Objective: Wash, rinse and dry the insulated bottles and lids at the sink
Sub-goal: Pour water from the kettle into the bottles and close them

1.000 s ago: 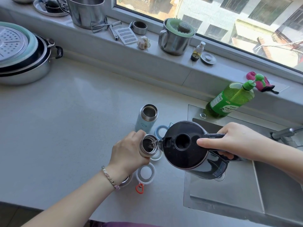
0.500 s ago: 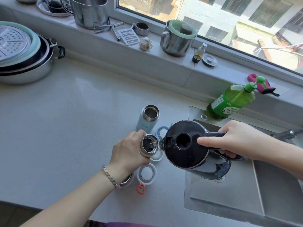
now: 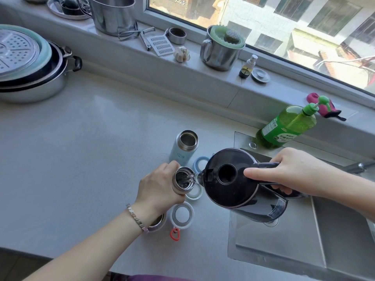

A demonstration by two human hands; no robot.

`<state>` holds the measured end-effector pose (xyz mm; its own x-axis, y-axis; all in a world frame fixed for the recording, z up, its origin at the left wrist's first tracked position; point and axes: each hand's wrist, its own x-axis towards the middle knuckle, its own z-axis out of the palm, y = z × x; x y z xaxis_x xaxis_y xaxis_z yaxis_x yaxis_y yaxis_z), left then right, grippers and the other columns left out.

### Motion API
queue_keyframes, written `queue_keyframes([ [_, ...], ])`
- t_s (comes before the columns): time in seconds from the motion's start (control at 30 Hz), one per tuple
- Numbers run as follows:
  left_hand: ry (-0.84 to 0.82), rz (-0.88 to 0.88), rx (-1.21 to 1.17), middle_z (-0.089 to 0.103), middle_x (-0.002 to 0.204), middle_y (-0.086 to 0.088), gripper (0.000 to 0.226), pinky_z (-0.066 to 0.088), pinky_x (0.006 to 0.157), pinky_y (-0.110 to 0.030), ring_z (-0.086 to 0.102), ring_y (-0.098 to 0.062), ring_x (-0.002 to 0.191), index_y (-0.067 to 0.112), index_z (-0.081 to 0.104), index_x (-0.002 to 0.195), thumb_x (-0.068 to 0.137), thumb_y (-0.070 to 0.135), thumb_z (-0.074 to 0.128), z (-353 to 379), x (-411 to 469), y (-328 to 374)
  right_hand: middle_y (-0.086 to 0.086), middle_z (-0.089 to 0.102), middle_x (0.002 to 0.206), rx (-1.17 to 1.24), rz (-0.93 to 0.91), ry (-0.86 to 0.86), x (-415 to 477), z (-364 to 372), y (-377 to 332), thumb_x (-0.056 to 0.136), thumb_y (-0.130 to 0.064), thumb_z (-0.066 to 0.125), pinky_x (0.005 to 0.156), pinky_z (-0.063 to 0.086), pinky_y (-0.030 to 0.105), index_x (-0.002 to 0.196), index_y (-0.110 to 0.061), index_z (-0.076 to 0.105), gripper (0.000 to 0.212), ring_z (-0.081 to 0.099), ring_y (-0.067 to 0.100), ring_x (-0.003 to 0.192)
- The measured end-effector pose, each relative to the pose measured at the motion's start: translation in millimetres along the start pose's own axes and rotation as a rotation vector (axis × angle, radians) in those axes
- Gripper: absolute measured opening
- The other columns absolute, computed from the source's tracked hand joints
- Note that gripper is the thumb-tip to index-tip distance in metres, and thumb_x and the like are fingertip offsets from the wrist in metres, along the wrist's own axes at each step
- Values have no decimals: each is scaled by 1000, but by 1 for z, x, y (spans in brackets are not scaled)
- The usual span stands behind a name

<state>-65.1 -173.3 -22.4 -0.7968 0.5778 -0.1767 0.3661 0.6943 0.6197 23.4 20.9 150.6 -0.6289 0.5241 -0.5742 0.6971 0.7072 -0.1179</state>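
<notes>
My left hand (image 3: 156, 189) grips an open steel bottle (image 3: 183, 181) standing on the counter. My right hand (image 3: 292, 171) holds the handle of a black kettle (image 3: 231, 177), tilted so water streams from its spout into that bottle's mouth. A pale blue insulated bottle (image 3: 183, 148) stands open just behind. A white lid with a red loop (image 3: 182, 214) lies in front, a blue lid ring (image 3: 200, 161) sits behind the spout, and another white lid (image 3: 195, 193) is partly hidden under the held bottle. A further steel rim (image 3: 157, 222) peeks from beneath my left wrist.
The steel sink (image 3: 304, 240) lies at the right, under the kettle. A green soap bottle (image 3: 287, 126) stands at its back corner. Stacked pots (image 3: 30, 67) sit far left. The windowsill carries a steel mug (image 3: 220, 51), a grater (image 3: 160, 45) and small items.
Water keeps pouring from the kettle into the held bottle. Both hands hold nearly the same position; the view has shifted slightly.
</notes>
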Motion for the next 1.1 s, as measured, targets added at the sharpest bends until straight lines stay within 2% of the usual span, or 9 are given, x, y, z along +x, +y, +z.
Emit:
queue_keyframes([
  [0.23,8,-5,-10,57,100,7,48,41,70,-28,57,-19,96,29,49,106,64,38,70,-1,0,-1,-1,50,38,-18,-4,0,3,2,-1,58,-70,61,46,37,22,47,-15,46,57,43,13,36],
  [0.33,3,-10,-34,57,100,7,47,41,70,-28,56,-19,95,28,49,106,65,36,71,-1,1,-2,-1,49,39,16,-13,-3,4,4,1,63,-66,62,47,35,22,43,-15,44,58,41,13,36],
  [0.43,8,-25,-93,57,97,7,45,41,69,-29,56,-20,92,27,50,102,63,34,73,-3,2,-3,0,48,39,95,-30,-26,8,12,6,66,-61,64,50,35,23,36,-14,42,60,39,15,38],
  [0.63,19,-40,-200,58,90,6,45,45,71,-32,55,-18,85,22,52,97,59,26,77,-1,4,-10,4,43,43,382,-47,-9,13,36,20,70,-46,72,51,29,26,38,-16,38,56,34,18,44],
  [0.83,13,-50,-191,59,88,2,46,31,62,-22,53,-19,82,22,47,93,58,17,78,-3,5,-20,5,39,42,587,-61,44,14,51,37,66,-45,72,47,26,22,40,-15,38,52,32,17,44],
  [0.9,23,-64,-196,60,88,3,48,31,60,-21,53,-19,80,22,48,94,57,16,78,-5,5,-24,7,37,43,629,-68,64,15,53,42,72,-39,75,50,25,26,43,-12,38,54,31,18,46],
  [1.0,7,-96,-197,60,88,4,50,34,61,-21,54,-19,80,24,47,95,57,18,78,-8,6,-27,8,37,43,664,-72,102,17,55,49,80,-31,67,54,24,29,43,-9,38,52,31,17,45],
  [1.1,-52,-104,-164,60,98,5,54,37,64,-16,56,-18,89,28,45,99,58,22,79,-10,5,-26,7,37,40,689,-56,130,20,55,53,81,-28,66,52,24,29,40,-10,38,53,30,15,42],
])
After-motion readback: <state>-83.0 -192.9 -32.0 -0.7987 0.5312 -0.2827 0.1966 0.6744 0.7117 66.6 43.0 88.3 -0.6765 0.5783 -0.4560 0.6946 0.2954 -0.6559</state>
